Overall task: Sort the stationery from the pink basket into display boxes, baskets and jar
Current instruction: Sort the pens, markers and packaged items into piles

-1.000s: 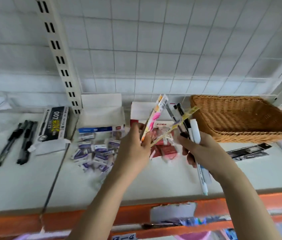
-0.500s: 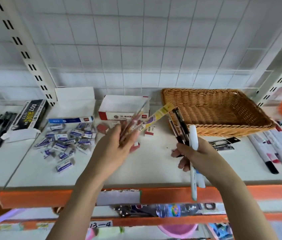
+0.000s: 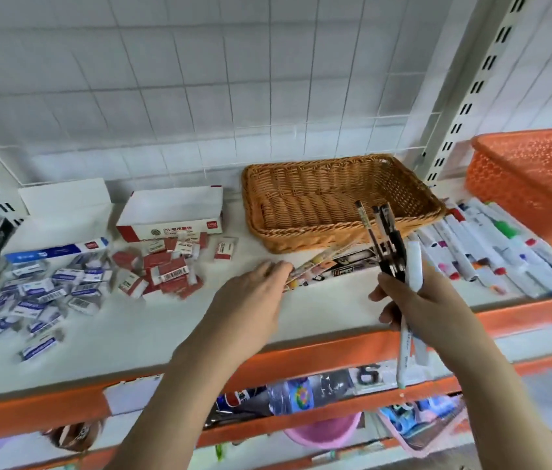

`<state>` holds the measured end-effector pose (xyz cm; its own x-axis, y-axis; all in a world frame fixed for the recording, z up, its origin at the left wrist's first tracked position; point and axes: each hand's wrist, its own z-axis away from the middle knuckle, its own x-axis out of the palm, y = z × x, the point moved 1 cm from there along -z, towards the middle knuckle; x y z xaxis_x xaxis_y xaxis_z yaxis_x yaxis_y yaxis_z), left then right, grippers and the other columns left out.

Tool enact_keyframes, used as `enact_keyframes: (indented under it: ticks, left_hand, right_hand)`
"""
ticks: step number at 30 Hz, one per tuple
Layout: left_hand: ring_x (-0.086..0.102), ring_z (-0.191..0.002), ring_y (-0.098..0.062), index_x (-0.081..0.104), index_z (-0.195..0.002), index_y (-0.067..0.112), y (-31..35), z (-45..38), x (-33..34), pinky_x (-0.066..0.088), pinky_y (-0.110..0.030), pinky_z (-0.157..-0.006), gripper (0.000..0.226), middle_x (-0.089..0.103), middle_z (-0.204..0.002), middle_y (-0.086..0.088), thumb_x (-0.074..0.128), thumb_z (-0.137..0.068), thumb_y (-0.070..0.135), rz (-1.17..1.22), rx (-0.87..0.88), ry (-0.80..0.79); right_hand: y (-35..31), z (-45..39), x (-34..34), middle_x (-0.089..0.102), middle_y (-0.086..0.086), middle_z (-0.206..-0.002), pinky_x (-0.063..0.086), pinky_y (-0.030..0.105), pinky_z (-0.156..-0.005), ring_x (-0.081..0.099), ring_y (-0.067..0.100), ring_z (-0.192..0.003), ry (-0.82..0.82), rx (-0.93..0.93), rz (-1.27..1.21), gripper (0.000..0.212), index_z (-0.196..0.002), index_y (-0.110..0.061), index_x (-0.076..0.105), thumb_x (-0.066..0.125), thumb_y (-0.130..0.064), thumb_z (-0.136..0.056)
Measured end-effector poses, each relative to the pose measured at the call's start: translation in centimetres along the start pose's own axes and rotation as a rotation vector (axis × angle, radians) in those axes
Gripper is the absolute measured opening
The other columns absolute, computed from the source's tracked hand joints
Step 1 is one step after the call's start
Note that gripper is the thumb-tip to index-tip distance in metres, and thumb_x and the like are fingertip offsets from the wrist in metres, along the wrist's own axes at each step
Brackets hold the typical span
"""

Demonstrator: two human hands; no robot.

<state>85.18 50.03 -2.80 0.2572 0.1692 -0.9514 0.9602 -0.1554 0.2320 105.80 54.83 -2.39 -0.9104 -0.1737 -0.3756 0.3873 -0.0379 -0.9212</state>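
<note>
At a white shelf (image 3: 152, 334), a person's right hand (image 3: 427, 310) grips a bundle of pens (image 3: 390, 247) upright, while the left hand (image 3: 250, 296) pinches patterned pencils (image 3: 318, 264) angled low over the surface. Beyond them, a wicker basket (image 3: 305, 244) sits beside loose erasers (image 3: 162, 269).

"2B" on the red-and-white display box (image 3: 170, 228); "6" on the shelf-edge tag (image 3: 367, 376).

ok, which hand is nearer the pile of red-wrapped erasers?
Left. The left hand hovers over the shelf just right of the pile of red-wrapped erasers, holding thin patterned pens. The right hand is farther right, gripping black pens and white markers.
</note>
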Motion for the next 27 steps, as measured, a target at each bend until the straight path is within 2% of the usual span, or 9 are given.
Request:
enact_keyframes:
  ticks: [3,6,8,12,17,20,22,25,27]
  left_hand:
    - [0.055,-0.1,-0.021,0.034,-0.134,0.02,3.4,-3.2,2.0,0.038,-0.027,-0.074,0.041,0.046,-0.133,0.001,0.043,-0.095,0.012,-0.078,0.035,0.014]
    - [0.052,-0.11,-0.023,0.038,-0.135,0.02,5.6,-6.2,4.4,0.039,-0.032,-0.086,0.044,0.048,-0.125,-0.001,0.045,-0.095,0.039,-0.157,0.034,0.02]
    - [0.055,-0.106,-0.028,0.049,-0.128,0.018,6.2,-7.6,6.1,0.039,-0.038,-0.085,0.059,0.053,-0.112,-0.005,0.043,-0.085,0.059,-0.208,0.002,0.013]
    - [0.051,-0.105,-0.026,0.051,-0.129,0.02,7.2,-8.2,7.5,0.036,-0.04,-0.083,0.099,0.055,-0.111,-0.002,0.007,-0.069,0.085,-0.329,-0.092,-0.017]
    - [0.04,-0.119,-0.021,0.042,-0.136,0.024,9.4,-8.0,7.8,0.032,-0.037,-0.091,0.058,0.046,-0.128,0.002,0.034,-0.091,0.06,-0.239,-0.192,-0.009]
    - [0.05,-0.107,-0.026,0.059,-0.12,0.019,10.7,-8.2,8.0,0.038,-0.041,-0.084,0.039,0.054,-0.115,-0.002,0.057,-0.087,0.041,-0.175,-0.194,0.083]
    - [0.058,-0.092,-0.029,0.067,-0.105,0.013,11.9,-8.9,8.3,0.045,-0.043,-0.075,0.028,0.06,-0.101,-0.004,0.068,-0.08,0.026,-0.125,-0.162,0.256]
    - [0.061,-0.077,-0.02,0.068,-0.097,0.009,15.4,-10.1,7.3,0.051,-0.036,-0.069,0.016,0.064,-0.087,-0.001,0.057,-0.091,0.02,0.166,-0.113,0.358]
    - [0.057,-0.062,-0.011,0.065,-0.081,0.01,17.5,-10.8,6.6,0.047,-0.027,-0.06,0.035,0.063,-0.07,0.006,0.046,-0.095,0.035,0.498,-0.192,0.29]
  right_hand:
    - [1.1,-1.0,-3.9,0.068,-0.001,-0.067,0.05,0.029,-0.052,0.058,0.011,-0.048,-0.008,0.008,0.004,0.008,-0.092,-0.013,0.057,0.052,-0.018,-0.096]
    - [2.2,-2.5,-7.8,0.06,-0.003,-0.054,0.043,0.023,-0.049,0.05,0.008,-0.044,-0.021,0.012,0.05,0.021,-0.082,-0.009,0.06,0.053,-0.023,-0.096]
    - [3.0,-3.4,-10.0,0.062,0.0,-0.062,0.039,0.018,-0.044,0.047,0.008,-0.044,-0.04,0.03,-0.03,0.022,-0.081,-0.008,0.059,0.053,-0.023,-0.096]
    - [4.5,-4.9,-12.7,0.066,0.006,-0.071,0.042,0.023,-0.048,0.052,0.014,-0.052,-0.131,0.134,-0.268,0.015,-0.084,-0.005,0.062,0.054,-0.012,-0.094]
    - [5.2,-6.3,-14.6,0.071,0.012,-0.079,0.047,0.02,-0.055,0.056,0.014,-0.063,-0.198,0.118,-0.224,0.014,-0.09,0.0,0.066,0.052,0.0,-0.092]
    - [5.1,-7.1,-16.2,0.064,0.015,-0.076,0.045,0.019,-0.055,0.052,0.011,-0.057,-0.193,0.049,-0.13,0.015,-0.092,0.007,0.064,0.051,-0.001,-0.092]
    - [5.0,-7.5,-17.1,0.066,0.018,-0.08,0.045,0.025,-0.06,0.054,0.013,-0.058,-0.231,0.009,-0.068,0.018,-0.088,0.002,0.065,0.05,-0.006,-0.095]
    - [4.6,-7.2,-17.4,0.069,0.015,-0.081,0.047,0.028,-0.06,0.057,0.016,-0.059,-0.352,-0.067,-0.011,0.025,-0.082,-0.005,0.068,0.05,-0.015,-0.096]
    - [4.3,-6.7,-16.8,0.07,0.006,-0.086,0.048,0.023,-0.057,0.06,0.014,-0.06,-0.444,-0.113,-0.002,0.023,-0.086,-0.006,0.068,0.05,-0.015,-0.096]
